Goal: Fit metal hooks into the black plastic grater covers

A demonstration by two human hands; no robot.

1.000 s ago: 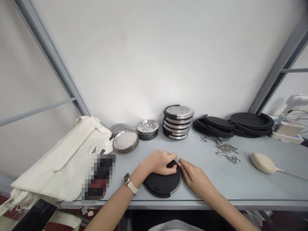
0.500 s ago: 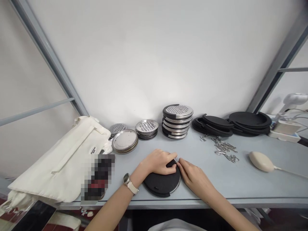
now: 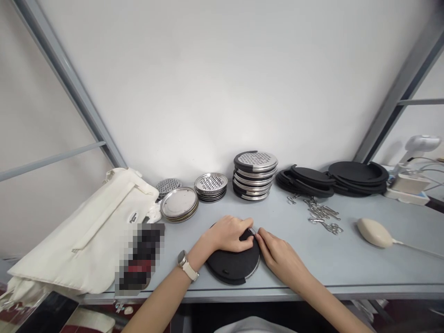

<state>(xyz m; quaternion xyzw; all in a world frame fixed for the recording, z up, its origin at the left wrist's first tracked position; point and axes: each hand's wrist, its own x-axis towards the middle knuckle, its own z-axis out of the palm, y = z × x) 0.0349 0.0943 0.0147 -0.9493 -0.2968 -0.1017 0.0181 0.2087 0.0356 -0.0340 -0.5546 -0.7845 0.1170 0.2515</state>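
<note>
A round black disc (image 3: pixel 233 264) with a thin metal rim lies flat on the grey table (image 3: pixel 347 263) near its front edge. My left hand (image 3: pixel 229 234) rests on the disc's far edge, fingers curled and pressing down; a watch is on that wrist. My right hand (image 3: pixel 277 255) sits at the disc's right rim, fingertips pinched on a small metal piece (image 3: pixel 254 231) at the rim, right beside my left fingers. What the piece is cannot be made out.
At the back stand stacks of metal plates (image 3: pixel 179 204), perforated metal discs (image 3: pixel 211 184), black-rimmed perforated discs (image 3: pixel 255 175) and black rubber rings (image 3: pixel 333 178). Loose metal hooks (image 3: pixel 322 213) lie right of centre. A cream bulb-shaped object (image 3: pixel 373 232) and white bag (image 3: pixel 93 231) flank them.
</note>
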